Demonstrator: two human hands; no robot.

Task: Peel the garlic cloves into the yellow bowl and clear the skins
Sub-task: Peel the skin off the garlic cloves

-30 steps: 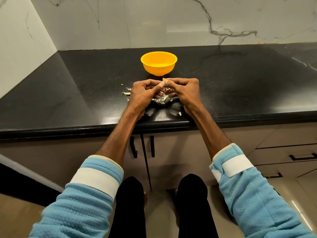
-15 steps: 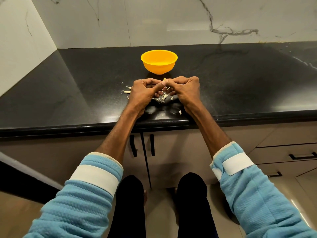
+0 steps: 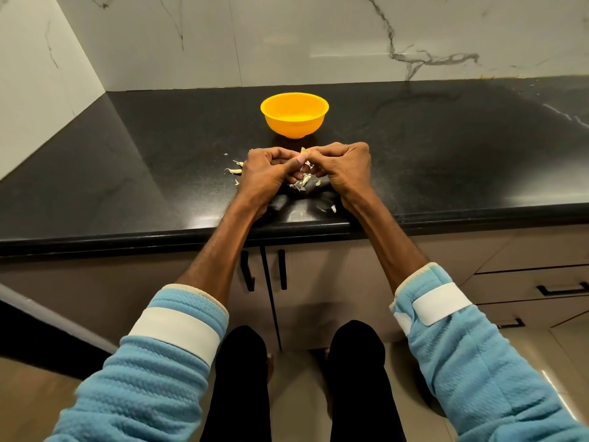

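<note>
Pinch grip of left hand (image 3: 264,173) and right hand (image 3: 345,167) on one garlic clove (image 3: 303,151)

Glossy plastic bowl (image 3: 294,118), polished black stone counter (image 3: 446,148).

Only a pale tip of the garlic clove (image 3: 303,150) shows above the left hand (image 3: 266,173) and right hand (image 3: 346,167), whose curled fingers pinch it and hide the rest; the skins (image 3: 301,185) beneath them are partly covered; the yellow bowl (image 3: 294,124) hides its contents behind its near wall; both sleeves (image 3: 143,378) run off the bottom edge.
</note>
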